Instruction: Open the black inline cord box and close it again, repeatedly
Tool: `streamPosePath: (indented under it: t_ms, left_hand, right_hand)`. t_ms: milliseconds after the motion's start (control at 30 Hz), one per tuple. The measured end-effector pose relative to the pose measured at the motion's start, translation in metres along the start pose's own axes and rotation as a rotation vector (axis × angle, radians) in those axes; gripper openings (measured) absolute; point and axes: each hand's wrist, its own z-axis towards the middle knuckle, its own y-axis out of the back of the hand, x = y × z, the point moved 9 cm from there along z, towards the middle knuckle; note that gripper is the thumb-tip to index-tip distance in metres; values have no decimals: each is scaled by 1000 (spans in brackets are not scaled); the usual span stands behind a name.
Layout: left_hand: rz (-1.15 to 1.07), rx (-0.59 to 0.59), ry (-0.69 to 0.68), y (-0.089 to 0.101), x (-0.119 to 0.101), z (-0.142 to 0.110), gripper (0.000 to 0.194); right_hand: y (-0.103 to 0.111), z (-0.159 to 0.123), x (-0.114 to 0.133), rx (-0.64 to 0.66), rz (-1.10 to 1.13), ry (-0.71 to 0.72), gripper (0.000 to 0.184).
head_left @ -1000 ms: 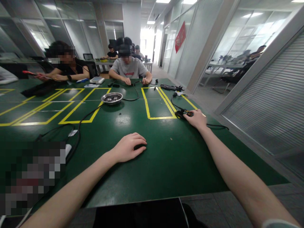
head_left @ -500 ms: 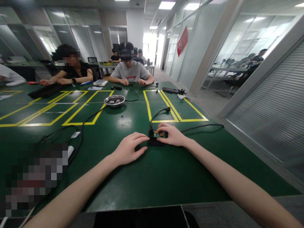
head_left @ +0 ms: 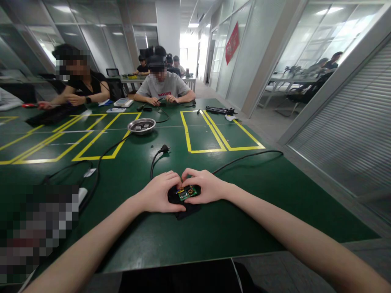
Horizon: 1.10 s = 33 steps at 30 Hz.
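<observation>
Green circuit board (head_left: 187, 193) in its black housing (head_left: 174, 196), above near part of green table (head_left: 214, 228). Left hand (head_left: 160, 192) on board's left, thumb and fingers curled round the housing; right hand (head_left: 205, 186) on its right, thumb and fingertips pinching board and housing. Beyond board: black plug (head_left: 165, 149); farther, left of board, metal bowl (head_left: 141, 126); farthest, grey-shirted person (head_left: 164, 86).

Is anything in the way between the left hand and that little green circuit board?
Nothing visible: the left hand curls around the black casing, close beside the green circuit board. The right hand is at the board's other side. The black plug lies beyond both hands.
</observation>
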Motion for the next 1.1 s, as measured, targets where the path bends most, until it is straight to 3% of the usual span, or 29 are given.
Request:
streamPosePath:
  t_ms: [233,600,1100]
  left_hand:
    - [138,-6,72,7,14,-2,45]
    - [128,-31,117,4,26,-3,61]
    - [34,24,119,3,37,-5,82]
  right_hand:
    - [19,-2,-2,-152,-12,32,23]
    - [18,0,-19,-169,38,-60,20]
    - [31,-3,-26,-241,115,-13,7]
